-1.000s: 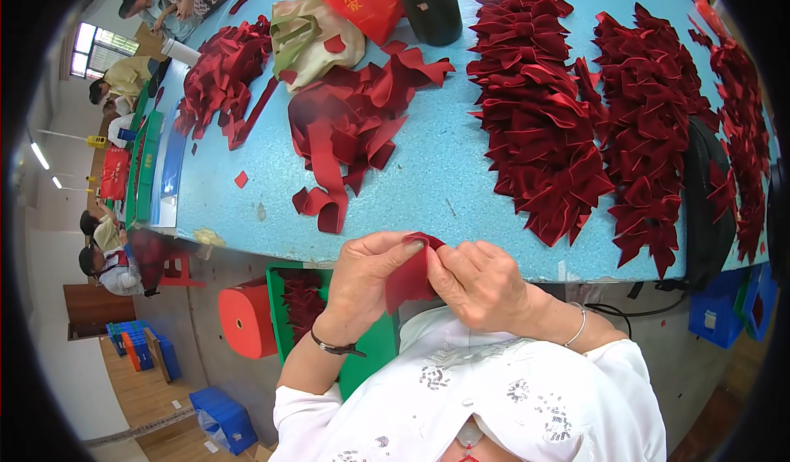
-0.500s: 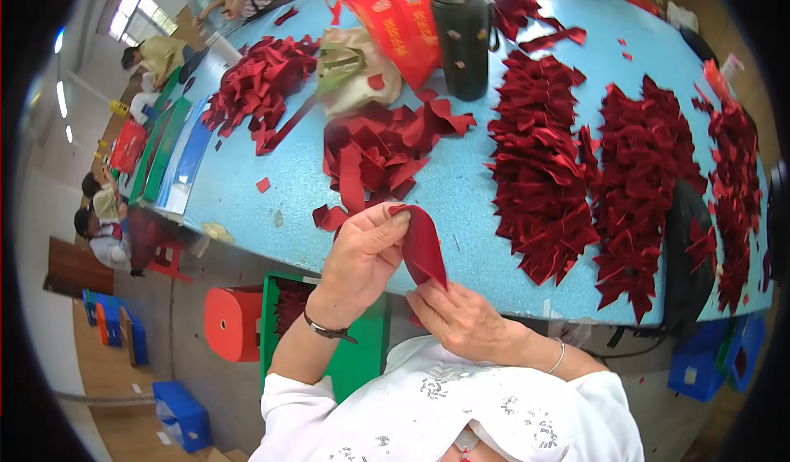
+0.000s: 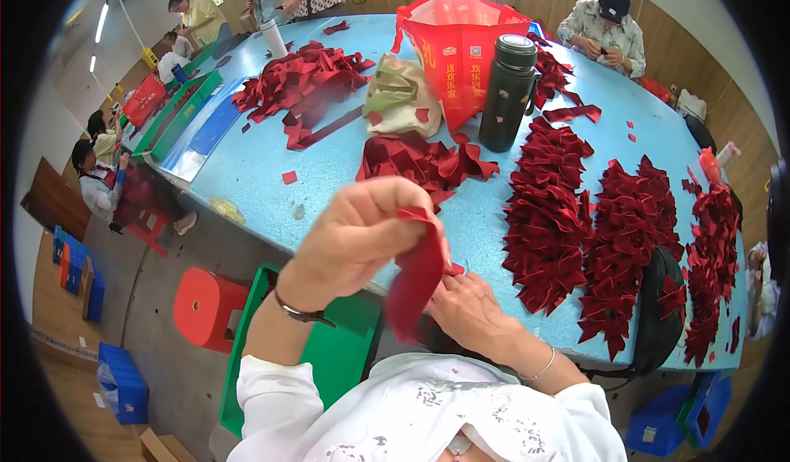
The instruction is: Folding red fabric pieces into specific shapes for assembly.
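My left hand (image 3: 358, 236) is raised in front of me, fingers pinched on the top of a dark red velvet ribbon strip (image 3: 415, 285) that hangs down from it. My right hand (image 3: 469, 306) sits lower, at the table's near edge, fingers closed on the lower part of the same strip. Just beyond lies a loose heap of red ribbon strips (image 3: 424, 162) on the light blue table (image 3: 321, 174). To the right lie rows of finished red bows (image 3: 547, 215).
A black flask (image 3: 508, 92), a red bag (image 3: 457, 51) and a beige cloth bag (image 3: 399, 96) stand mid-table. More bows (image 3: 629, 248) and another ribbon pile (image 3: 300, 79) lie around. A green crate (image 3: 329, 355) and red stool (image 3: 202, 306) are below; other people sit around the table.
My left hand has lifted the ribbon strip up from my lap toward the camera. The view has tilted up, showing more of the table's far side.
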The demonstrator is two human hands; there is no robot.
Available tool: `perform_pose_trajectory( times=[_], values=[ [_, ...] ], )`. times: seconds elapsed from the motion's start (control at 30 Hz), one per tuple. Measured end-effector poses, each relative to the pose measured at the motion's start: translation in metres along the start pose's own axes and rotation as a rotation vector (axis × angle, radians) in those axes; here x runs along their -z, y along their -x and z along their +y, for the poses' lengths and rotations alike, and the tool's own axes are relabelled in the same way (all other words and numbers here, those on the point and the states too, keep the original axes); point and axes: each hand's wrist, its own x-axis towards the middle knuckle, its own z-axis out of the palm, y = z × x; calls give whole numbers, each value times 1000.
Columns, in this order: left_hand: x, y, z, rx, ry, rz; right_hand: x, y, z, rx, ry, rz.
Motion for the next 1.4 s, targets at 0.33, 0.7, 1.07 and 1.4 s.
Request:
perform_pose_trajectory(
  times=[0.33,0.7,1.07,1.4],
  values=[
    [-5,2,48,-73,-166,74,49,-19,-10,-279,-1073,-193],
    [-27,-10,103,-362,-256,-35,56,-29,-16,-303,-538,-259],
    [-37,-22,68,-91,-238,-108,49,-29,3,64,-1184,198],
    [-40,1,47,89,-327,-324,53,-45,4,147,-1992,-259]
  ],
)
